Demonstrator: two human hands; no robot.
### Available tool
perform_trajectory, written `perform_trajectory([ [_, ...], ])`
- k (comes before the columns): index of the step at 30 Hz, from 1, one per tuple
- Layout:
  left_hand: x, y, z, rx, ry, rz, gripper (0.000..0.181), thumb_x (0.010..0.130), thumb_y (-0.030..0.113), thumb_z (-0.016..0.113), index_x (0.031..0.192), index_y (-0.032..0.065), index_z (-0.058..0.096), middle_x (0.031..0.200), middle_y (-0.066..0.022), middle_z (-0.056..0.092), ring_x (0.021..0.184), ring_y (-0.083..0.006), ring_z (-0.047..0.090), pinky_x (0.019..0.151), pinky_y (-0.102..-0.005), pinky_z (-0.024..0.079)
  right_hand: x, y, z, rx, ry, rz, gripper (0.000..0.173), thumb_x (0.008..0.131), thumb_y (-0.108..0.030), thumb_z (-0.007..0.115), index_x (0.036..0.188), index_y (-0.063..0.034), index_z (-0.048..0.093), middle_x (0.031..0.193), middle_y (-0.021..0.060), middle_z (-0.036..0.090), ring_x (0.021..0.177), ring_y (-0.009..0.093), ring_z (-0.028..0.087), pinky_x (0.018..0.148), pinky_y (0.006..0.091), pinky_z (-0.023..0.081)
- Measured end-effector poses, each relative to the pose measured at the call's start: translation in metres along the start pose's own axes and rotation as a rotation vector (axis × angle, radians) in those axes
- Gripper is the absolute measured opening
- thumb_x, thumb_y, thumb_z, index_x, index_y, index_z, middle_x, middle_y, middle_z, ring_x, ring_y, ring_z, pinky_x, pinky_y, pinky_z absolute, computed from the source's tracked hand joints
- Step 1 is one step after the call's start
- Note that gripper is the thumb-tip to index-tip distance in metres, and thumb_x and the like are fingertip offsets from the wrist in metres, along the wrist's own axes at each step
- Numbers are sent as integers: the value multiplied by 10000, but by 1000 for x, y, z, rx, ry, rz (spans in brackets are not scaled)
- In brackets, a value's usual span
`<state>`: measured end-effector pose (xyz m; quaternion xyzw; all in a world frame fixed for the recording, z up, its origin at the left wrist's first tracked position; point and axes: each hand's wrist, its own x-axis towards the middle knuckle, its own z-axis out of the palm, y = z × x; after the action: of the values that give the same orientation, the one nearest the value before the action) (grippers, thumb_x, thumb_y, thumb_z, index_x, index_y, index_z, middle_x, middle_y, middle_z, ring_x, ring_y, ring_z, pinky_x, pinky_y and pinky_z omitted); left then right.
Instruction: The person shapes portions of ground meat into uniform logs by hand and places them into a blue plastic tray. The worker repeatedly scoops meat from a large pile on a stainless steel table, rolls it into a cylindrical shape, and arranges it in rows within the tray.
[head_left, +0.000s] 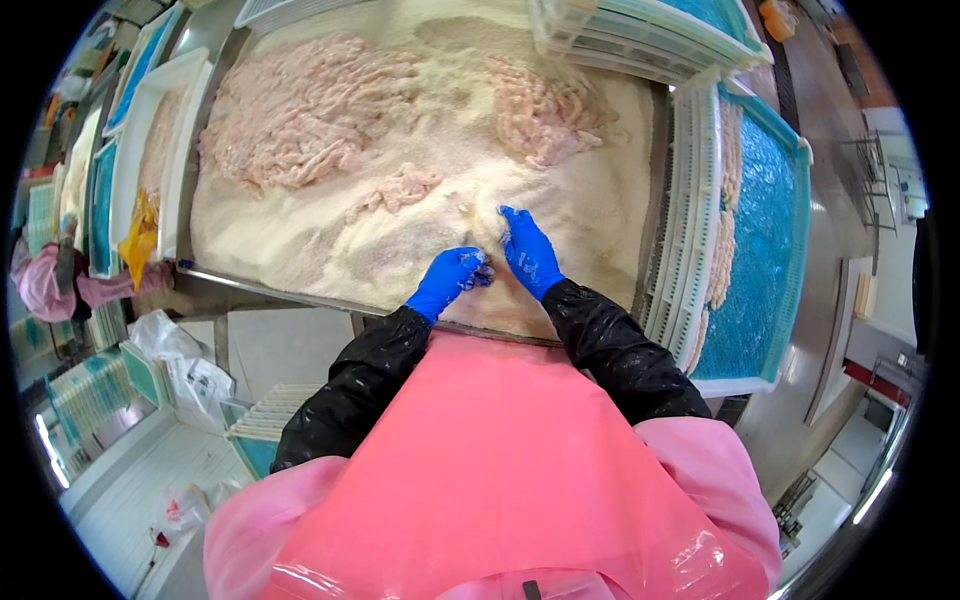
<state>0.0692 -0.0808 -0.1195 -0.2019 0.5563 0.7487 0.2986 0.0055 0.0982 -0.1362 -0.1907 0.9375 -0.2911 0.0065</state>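
Note:
Pale granular coating (300, 240) fills a wide metal-edged tray before me. My left hand (454, 277), in a blue glove dusted with powder, is curled low over the coating near the front edge; what its fingers hold cannot be made out. Just right of it, my right hand (529, 251), gloved alike, points away from me with thumb and fingers close together over a pale, coated ridge. Beyond my left hand lies a small clump of pink raw meat strips (405, 187). A large heap of such meat (307, 112) is at the back left, a smaller heap (544, 112) at the back right.
At right, a blue-lined plastic tray (761, 247) on stacked trays holds rows of coated strips (721, 255). More stacked plastic trays (645, 41) stand at the back right. A white bin (124, 176) with a yellow glove (140, 232) is at left, beside a person in pink (45, 285).

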Motion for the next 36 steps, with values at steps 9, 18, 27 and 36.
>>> perform_trajectory([
  [9, 17, -14, -20, 36, -8, 157, 265, 911, 217, 563, 980, -24, 648, 788, -90, 656, 647, -172, 637, 586, -303, 523, 119, -71, 27, 47, -37, -262, 265, 756, -235, 661, 1000, -133, 659, 1059, 122, 603, 1016, 337, 542, 867, 444, 415],
  [18, 15, 1, -13, -46, 2, -48, 273, 887, 243, 609, 893, -26, 658, 723, -96, 650, 594, -176, 625, 556, -299, 511, 109, -56, -5, 936, -331, 272, 146, 830, -161, 636, 898, -33, 631, 843, 83, 647, 790, 181, 617, 737, 288, 469],
  [27, -1, 17, 1, 204, 136, 65, 229, 876, 210, 629, 933, -9, 661, 777, -89, 679, 684, -161, 651, 621, -279, 511, 1, -35, -75, -119, -242, -58, 325, 810, -203, 667, 1106, -74, 634, 898, 149, 665, 768, 311, 641, 666, 371, 508],
  [36, 40, 9, 51, 243, 500, 703, 521, 876, 92, 597, 1352, -7, 409, 1419, -152, 385, 1309, -213, 352, 1062, -334, 303, -36, 43, -36, 280, 256, 254, 435, 908, -217, 564, 1284, -9, 493, 1212, 209, 551, 1113, 313, 530, 965, 371, 397],
])
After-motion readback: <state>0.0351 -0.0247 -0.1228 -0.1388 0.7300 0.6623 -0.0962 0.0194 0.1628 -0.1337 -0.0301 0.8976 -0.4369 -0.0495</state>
